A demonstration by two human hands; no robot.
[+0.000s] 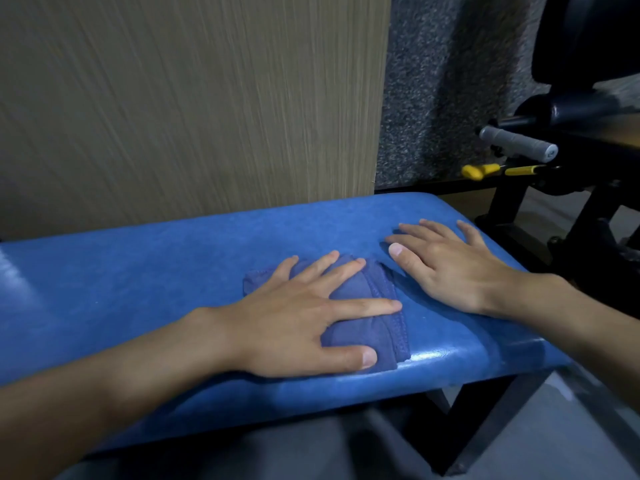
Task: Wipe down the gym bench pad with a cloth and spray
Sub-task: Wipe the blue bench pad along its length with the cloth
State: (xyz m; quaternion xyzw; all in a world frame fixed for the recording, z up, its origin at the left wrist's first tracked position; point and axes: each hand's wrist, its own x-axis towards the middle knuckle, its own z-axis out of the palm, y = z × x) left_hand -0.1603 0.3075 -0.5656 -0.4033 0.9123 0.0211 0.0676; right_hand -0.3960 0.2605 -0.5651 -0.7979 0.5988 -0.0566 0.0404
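Under your left hand (294, 317), the fingers (367, 304) lie spread wide and flat, pressing the folded blue cloth (360, 330) onto the bench pad (138, 271), toward its right end. Your right hand (457, 268) sits just beside it, fingers (426, 230) straight and splayed on bare vinyl, holding nothing. This looks like the wiping stroke: press through the palm, sweep in long overlapping passes, and brace with the right. No spray bottle in sight.

Left hand (294, 323) flat on folded blue cloth (363, 332), fingers (363, 304) spread, right hand (457, 271) flat on blue bench pad (138, 271) just beside cloth, black gym machine (571, 181) behind
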